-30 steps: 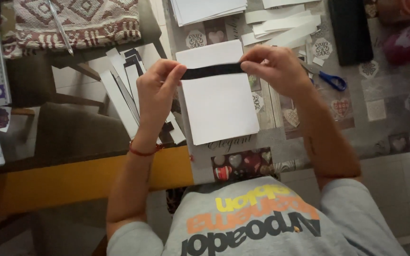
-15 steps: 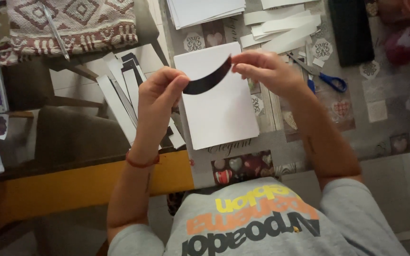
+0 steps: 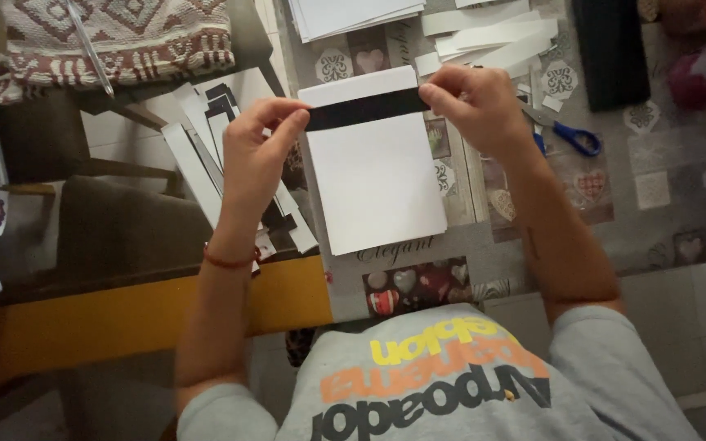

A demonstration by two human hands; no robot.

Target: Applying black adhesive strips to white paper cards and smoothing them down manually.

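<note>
A black paper strip (image 3: 365, 109) is stretched flat across the upper part of a white sheet of paper (image 3: 377, 175) lying on the patterned tablecloth (image 3: 672, 212). My left hand (image 3: 256, 155) pinches the strip's left end and my right hand (image 3: 475, 106) pinches its right end. The strip lies level, just below the sheet's top edge.
Blue-handled scissors (image 3: 569, 135) lie right of my right hand. White paper strips (image 3: 492, 37) and a stack of white sheets (image 3: 353, 15) sit at the back. Black and white strips (image 3: 206, 147) lie left of the sheet. A dark flat object (image 3: 610, 49) is at the back right.
The strip was held taut above the sheet, then bowed downward in the middle. Now it is pulled straight and laid flat across the sheet's upper part.
</note>
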